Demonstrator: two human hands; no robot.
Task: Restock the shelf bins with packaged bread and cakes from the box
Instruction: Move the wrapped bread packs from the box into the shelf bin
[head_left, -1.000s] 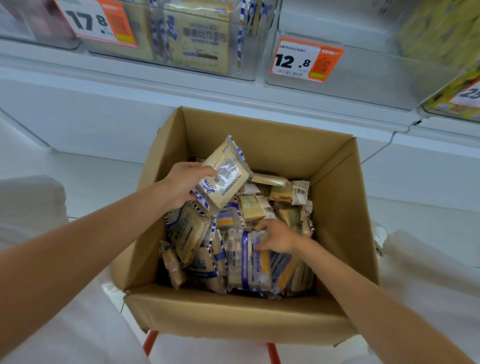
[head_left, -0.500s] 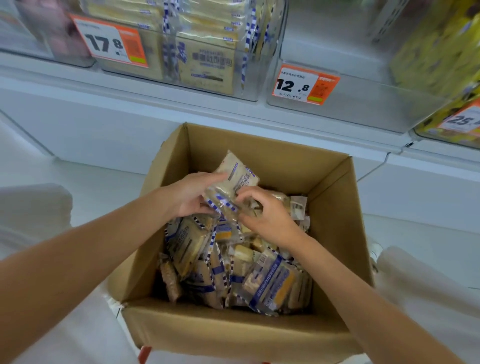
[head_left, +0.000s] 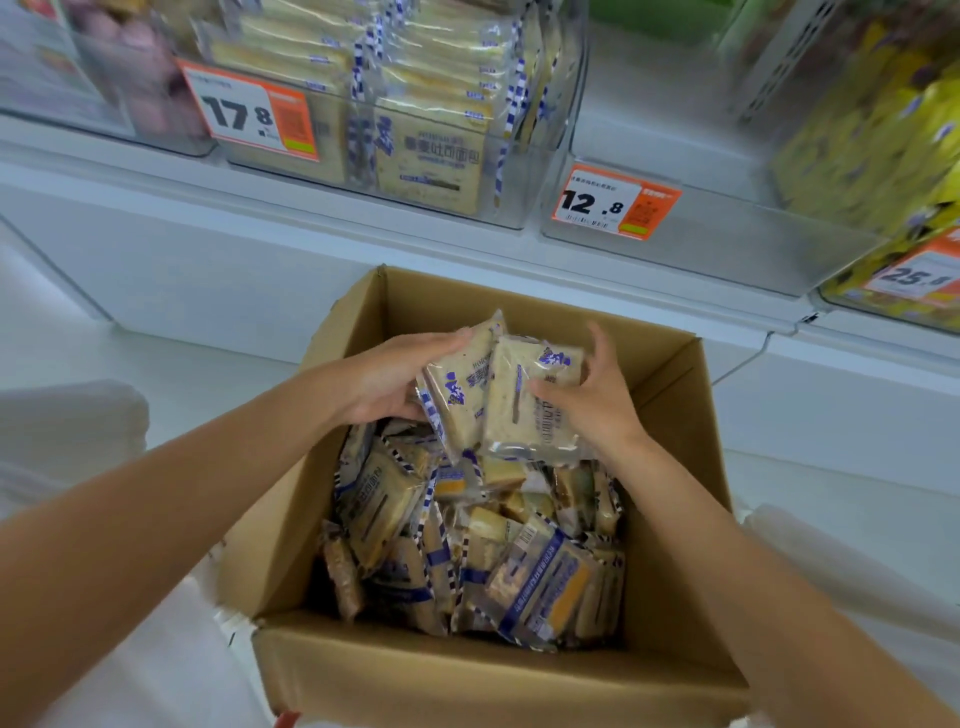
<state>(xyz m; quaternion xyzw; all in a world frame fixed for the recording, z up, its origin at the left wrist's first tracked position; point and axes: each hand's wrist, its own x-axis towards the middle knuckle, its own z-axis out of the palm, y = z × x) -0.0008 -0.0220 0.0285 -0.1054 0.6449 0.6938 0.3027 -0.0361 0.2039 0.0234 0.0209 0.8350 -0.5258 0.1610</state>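
Observation:
An open cardboard box (head_left: 670, 519) below me holds several packaged breads and cakes (head_left: 467, 545) in clear wrappers with blue-white trim. Above its far half, my left hand (head_left: 389, 382) grips one pale toast packet (head_left: 457, 395) from the left. My right hand (head_left: 597, 400) holds a second toast packet (head_left: 524, 410) against the first, thumb on its front. On the shelf above, a clear bin (head_left: 363, 130) tagged 17.8 is packed with the same toast packets. The clear bin (head_left: 701, 228) tagged 12.8 to its right looks empty.
A bin with yellow packages (head_left: 872, 145) tagged 25 stands at the upper right. A bin with purple packages (head_left: 130, 88) sits at the upper left. The white shelf ledge (head_left: 260, 192) runs under the bins. White floor surrounds the box.
My right hand rose out of the pile with a second toast packet and brought it beside the left hand's packet. The view tilted up toward the shelf bins.

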